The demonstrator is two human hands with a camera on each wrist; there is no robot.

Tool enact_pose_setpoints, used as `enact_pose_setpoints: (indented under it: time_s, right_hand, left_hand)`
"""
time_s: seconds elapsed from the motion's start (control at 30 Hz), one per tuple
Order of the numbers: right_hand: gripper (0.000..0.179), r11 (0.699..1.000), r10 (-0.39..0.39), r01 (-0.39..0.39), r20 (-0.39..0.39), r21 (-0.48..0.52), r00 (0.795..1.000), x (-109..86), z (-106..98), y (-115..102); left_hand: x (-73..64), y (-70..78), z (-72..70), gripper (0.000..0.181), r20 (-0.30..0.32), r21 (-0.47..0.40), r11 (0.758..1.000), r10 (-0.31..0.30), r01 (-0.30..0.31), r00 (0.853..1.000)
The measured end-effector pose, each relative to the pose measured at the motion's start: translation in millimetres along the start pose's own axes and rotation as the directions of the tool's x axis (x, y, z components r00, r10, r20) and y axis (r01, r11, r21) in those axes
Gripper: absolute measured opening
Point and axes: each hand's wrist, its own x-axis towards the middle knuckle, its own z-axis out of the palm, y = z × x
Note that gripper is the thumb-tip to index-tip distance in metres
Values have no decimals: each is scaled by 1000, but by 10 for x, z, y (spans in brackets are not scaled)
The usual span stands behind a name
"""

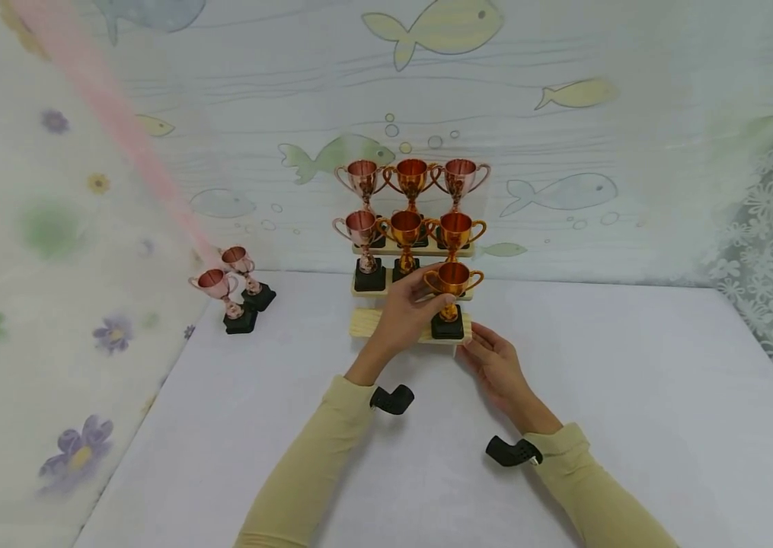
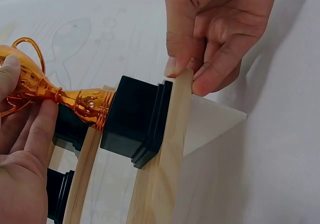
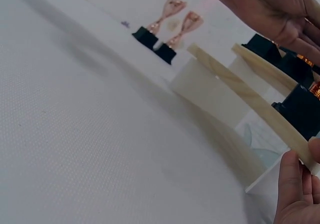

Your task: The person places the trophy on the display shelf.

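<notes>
My left hand [image 1: 400, 313] grips a gold trophy cup [image 1: 452, 280] by its body, below the handles. The trophy's black square base [image 2: 132, 121] stands upright on the right end of the lowest wooden board [image 1: 367, 323] of a tiered display stand. At that same end, my right hand [image 1: 496, 369] pinches the board's corner between thumb and fingers, as the left wrist view shows. Behind it, the middle tier carries a rose-gold trophy [image 1: 362, 228] and two gold ones, the front trophy partly covering the right one. Three more trophies [image 1: 412, 179] line the back tier.
Two rose-gold trophies [image 1: 213, 285] with black bases stand close together on the white tabletop [image 1: 221, 441] at the left. A white support panel [image 3: 200, 86] is under the lowest board. A curtain with printed fish [image 1: 564, 194] hangs behind the stand.
</notes>
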Motion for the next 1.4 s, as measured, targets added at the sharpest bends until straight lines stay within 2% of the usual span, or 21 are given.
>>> enact_pose_setpoints:
  time_s: [0.23,0.43,0.6,0.73,0.83,0.93,1.1,1.2,1.3,1.37,1.4]
  right_hand:
    - [53,1000,-12,12,-7,3,1000,1,10,10]
    - [54,1000,-9,9,-13,12,1000,-7,22,13]
    - [55,1000,1,-1,-18,4,1000,-14,26,2]
    - [54,1000,1,-1,-28,-3,1000,-16,28,-5]
    - [54,1000,0,0,-28,-3,1000,-15,34,-7]
    - [55,1000,-3,3,-27,-7,1000,-15,35,-11]
    - [54,1000,-3,3,-36,-1,999,-21,31,-15]
    - [54,1000,-1,1,-38,-1,999,-20,33,-12]
    - [55,1000,4,-4,-37,-2,999,-17,39,-6]
    - [56,1000,7,-7,-37,-2,999,-16,43,-4]
    - [56,1000,10,-10,-38,1,999,-15,43,-2]
  left_hand:
    - [5,-15,-7,51,12,-41,999,-18,18,1000]
    - [-29,-68,-22,56,3,-44,999,-6,6,1000]
    - [-194,-131,-129,58,-20,-67,998,-14,12,1000]
    - [-415,-161,-296,53,-44,-9,1000,-5,4,999]
    - [-614,-163,-485,47,-84,84,996,-11,18,996]
    - [-822,-152,-737,44,-123,188,981,-29,52,992]
    - [-1180,-161,-1248,43,-183,350,931,-41,104,982]
    - [-1395,-186,-1568,42,-234,422,896,-39,137,971]
    - [-1588,-201,-1857,37,-304,475,857,-52,199,951]
    - [-1689,-203,-2033,34,-363,493,832,-68,253,929]
    - [-1728,-202,-2116,33,-401,491,824,-74,283,913]
